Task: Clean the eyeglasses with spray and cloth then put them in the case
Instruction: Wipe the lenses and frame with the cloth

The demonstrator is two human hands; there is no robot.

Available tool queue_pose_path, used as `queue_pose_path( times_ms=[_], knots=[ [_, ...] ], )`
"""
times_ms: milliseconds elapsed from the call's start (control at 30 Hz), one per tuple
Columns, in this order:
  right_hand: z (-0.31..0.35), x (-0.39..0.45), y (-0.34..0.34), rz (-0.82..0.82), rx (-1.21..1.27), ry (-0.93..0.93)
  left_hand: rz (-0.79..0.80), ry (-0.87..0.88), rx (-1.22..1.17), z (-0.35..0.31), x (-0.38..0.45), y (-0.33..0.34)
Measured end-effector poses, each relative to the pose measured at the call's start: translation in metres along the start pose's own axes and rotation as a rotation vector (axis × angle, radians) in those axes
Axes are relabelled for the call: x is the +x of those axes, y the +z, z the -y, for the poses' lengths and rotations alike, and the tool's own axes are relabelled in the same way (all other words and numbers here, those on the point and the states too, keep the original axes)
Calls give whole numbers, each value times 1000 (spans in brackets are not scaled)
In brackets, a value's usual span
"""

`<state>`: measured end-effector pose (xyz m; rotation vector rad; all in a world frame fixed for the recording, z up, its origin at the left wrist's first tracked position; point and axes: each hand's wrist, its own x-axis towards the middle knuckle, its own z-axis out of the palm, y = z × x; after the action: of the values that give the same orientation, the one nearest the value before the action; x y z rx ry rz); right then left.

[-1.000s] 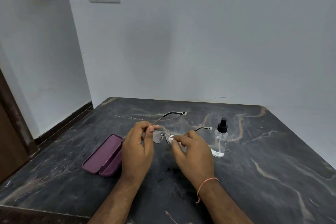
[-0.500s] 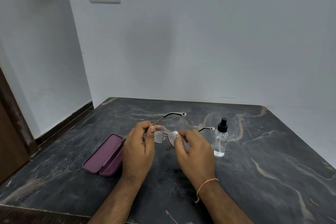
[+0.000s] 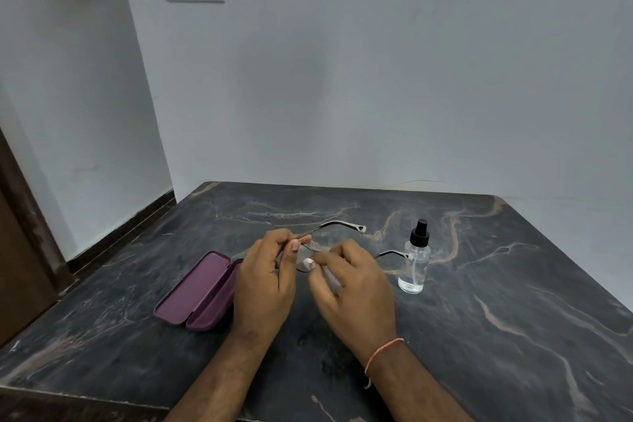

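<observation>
Cloth (image 3: 308,263) slid left, eyeglasses (image 3: 342,225) between hands

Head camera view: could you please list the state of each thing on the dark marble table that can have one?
Purple hard eyeglasses case: open, lying empty on the dark marble table.
Thin metal-framed eyeglasses: temples unfolded, held above the table.
Clear spray bottle with black nozzle: upright, uncapped, partly filled.
Small white cloth: pinched against a lens.
Left hand: grips the frame.
Right hand: pinches the cloth.
</observation>
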<state>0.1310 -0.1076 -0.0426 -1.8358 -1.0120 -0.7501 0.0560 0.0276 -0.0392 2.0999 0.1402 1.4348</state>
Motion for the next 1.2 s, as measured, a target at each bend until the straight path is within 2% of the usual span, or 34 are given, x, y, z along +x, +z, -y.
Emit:
queue_pose_path(
  times_ms=[133, 267, 367, 567, 733, 900, 1000, 1067, 1200],
  knots=[
    [1, 2, -2, 24, 37, -4, 52, 24, -27, 1, 0, 1],
    [2, 1, -3, 43, 124, -4, 29, 12, -27, 0, -1, 1],
    [1, 1, -2, 4, 38, 12, -1, 13, -18, -2, 1, -1],
    [-2, 3, -1, -33, -10, 32, 107, 5, -41, 3, -4, 7],
    [0, 1, -1, 25, 112, -16, 71, -23, -51, 5, -3, 7],
    [-2, 1, -6, -27, 29, 9, 27, -76, -41, 13, -1, 8],
    [-4, 1, -15, -52, 100, 63, -8, -97, -11, 17, 0, 8],
    [-9, -3, -24, -5, 131, 111, -37, -128, 11, 19, 2, 7],
    [-30, -10, -45, 142, 253, 452, -52, -144, 21, 20, 3, 8]
  ],
)
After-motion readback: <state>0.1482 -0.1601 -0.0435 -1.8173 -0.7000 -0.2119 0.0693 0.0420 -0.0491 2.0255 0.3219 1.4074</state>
